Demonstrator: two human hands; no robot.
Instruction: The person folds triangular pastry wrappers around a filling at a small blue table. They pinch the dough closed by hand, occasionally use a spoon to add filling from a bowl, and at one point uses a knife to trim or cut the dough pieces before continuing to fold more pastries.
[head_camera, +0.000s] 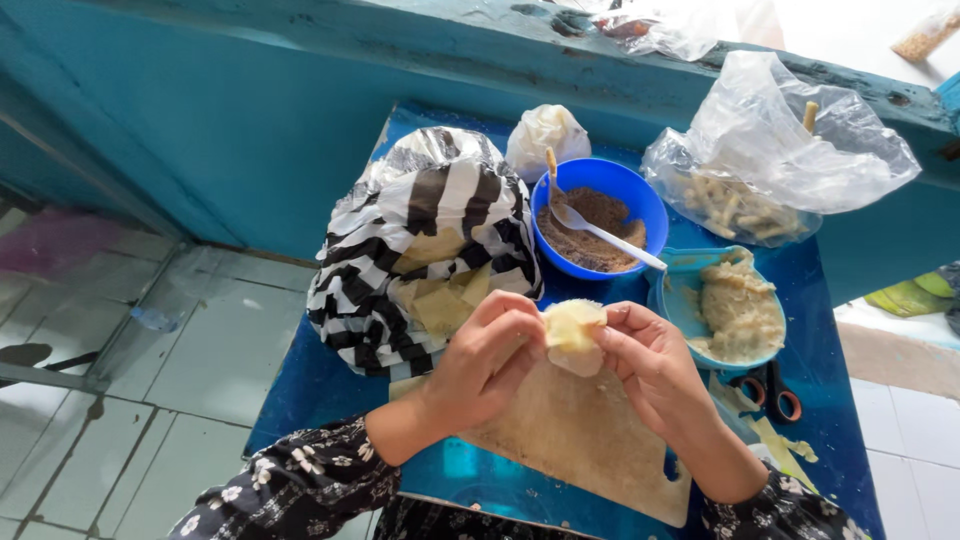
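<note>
L hand (480, 365) & R hand (650, 365): fingers pinched on dough piece (573, 335) over cutting board (580, 430)

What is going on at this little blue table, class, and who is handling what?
A person holds a pale piece of dough between the left hand and right hand, pinching it above a wooden board. Behind it stand a blue bowl of brown filling with a white spoon, a light blue dish of pale mash, and a striped bag of yellowish pieces. Scissors lie at the right.
</note>
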